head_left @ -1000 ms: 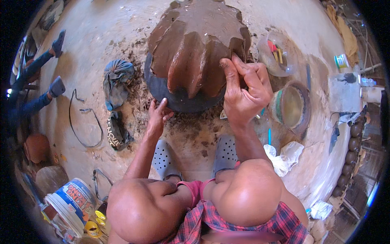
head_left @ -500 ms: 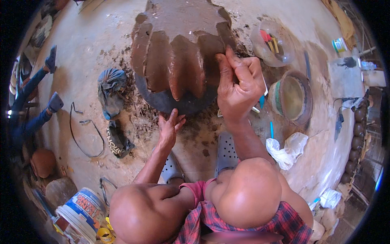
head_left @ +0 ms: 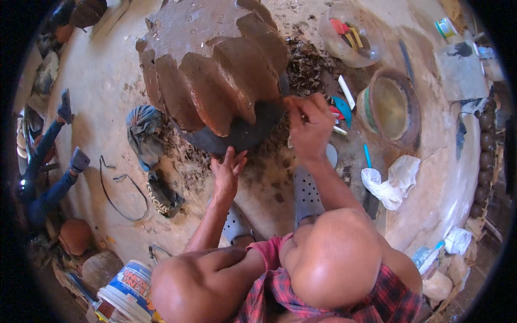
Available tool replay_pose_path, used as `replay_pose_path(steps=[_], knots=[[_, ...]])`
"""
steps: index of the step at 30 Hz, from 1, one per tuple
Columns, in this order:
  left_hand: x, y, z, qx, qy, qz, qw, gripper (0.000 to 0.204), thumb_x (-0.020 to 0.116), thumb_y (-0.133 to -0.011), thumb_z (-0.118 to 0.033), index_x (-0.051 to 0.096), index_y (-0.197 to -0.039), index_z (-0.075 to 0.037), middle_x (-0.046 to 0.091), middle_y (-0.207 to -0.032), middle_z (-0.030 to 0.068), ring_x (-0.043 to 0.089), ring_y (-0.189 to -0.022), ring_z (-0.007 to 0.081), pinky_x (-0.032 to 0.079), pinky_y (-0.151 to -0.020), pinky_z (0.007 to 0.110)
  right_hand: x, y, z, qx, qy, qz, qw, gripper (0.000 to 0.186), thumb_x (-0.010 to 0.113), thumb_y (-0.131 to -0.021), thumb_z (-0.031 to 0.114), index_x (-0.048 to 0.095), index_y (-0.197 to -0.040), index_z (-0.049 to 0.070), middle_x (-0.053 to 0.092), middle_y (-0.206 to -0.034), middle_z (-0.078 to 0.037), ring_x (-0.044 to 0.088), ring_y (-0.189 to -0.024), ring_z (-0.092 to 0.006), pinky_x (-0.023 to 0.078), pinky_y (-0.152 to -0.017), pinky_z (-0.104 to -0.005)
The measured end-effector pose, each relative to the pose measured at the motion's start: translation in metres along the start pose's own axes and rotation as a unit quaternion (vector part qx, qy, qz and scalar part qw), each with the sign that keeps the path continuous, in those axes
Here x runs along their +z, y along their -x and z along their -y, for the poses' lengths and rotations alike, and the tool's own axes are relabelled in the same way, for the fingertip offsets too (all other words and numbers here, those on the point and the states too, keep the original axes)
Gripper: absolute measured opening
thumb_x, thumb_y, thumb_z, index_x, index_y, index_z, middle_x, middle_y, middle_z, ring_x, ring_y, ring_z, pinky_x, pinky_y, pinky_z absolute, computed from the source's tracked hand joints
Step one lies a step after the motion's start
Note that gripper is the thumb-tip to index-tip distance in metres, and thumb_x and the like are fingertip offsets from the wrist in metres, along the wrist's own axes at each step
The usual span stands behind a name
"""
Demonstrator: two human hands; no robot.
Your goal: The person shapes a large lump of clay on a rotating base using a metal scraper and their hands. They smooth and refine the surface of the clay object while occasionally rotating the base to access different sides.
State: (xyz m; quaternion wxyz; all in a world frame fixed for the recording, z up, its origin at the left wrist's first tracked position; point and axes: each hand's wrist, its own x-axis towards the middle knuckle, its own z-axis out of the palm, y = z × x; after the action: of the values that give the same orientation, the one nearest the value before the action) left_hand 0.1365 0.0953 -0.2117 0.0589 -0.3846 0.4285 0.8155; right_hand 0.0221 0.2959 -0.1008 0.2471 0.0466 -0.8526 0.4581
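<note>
Bowl (head_left: 335, 53): coloured tools (head_left: 351, 35) | basin (head_left: 412, 119): murky liquid (head_left: 390, 106) | left hand (head_left: 227, 175): loose, at disc (head_left: 250, 129) | right hand (head_left: 312, 126): curled beside clay (head_left: 207, 86), grip unclear

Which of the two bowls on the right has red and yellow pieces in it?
The clear bowl, farther from the person; the brown-rimmed bowl nearer the person shows none.

Soft, fairly bright light from a source outside the frame spreads over the concrete floor (head_left: 107, 91), with a pale sheen at right, a shiny highlight on the right knee (head_left: 334, 264) and dark shading between the ridges of the fluted clay vessel (head_left: 215, 81). Blur softens the right hand (head_left: 312, 126), while the left hand (head_left: 226, 172) looks crisper. Fisheye distortion bows the dim, less detailed outer edges, and the corners fall to black.
</note>
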Motion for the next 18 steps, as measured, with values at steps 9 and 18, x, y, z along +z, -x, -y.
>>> replay_pose_path(steps=[9, 18], knots=[[-0.003, -0.001, 0.002, 0.01, 0.011, 0.0, 1.0, 0.058, 0.069, -0.107, -0.019, 0.033, -0.151, -0.013, 0.06, -0.139, 0.0146, 0.074, -0.114, 0.0345, 0.066, -0.08, 0.036, -0.037, -0.145, 0.079, -0.044, -0.072, 0.296, 0.952, 0.032, 0.09, -0.089, 0.028, 0.076, -0.073, 0.004, 0.058, -0.061, 0.004, 0.048, -0.058, -0.0021, 0.035, -0.053, -0.0268], [-0.006, -0.001, 0.003, 0.017, -0.011, 0.007, 1.0, 0.057, 0.069, -0.107, -0.018, 0.034, -0.152, -0.015, 0.061, -0.139, 0.0123, 0.074, -0.116, 0.0347, 0.066, -0.082, 0.037, -0.03, -0.131, 0.04, -0.012, -0.162, 0.409, 0.898, 0.026, 0.083, -0.092, 0.036, 0.087, -0.093, 0.01, 0.068, -0.062, -0.008, 0.056, -0.055, -0.0077, 0.045, -0.053, -0.0322]])
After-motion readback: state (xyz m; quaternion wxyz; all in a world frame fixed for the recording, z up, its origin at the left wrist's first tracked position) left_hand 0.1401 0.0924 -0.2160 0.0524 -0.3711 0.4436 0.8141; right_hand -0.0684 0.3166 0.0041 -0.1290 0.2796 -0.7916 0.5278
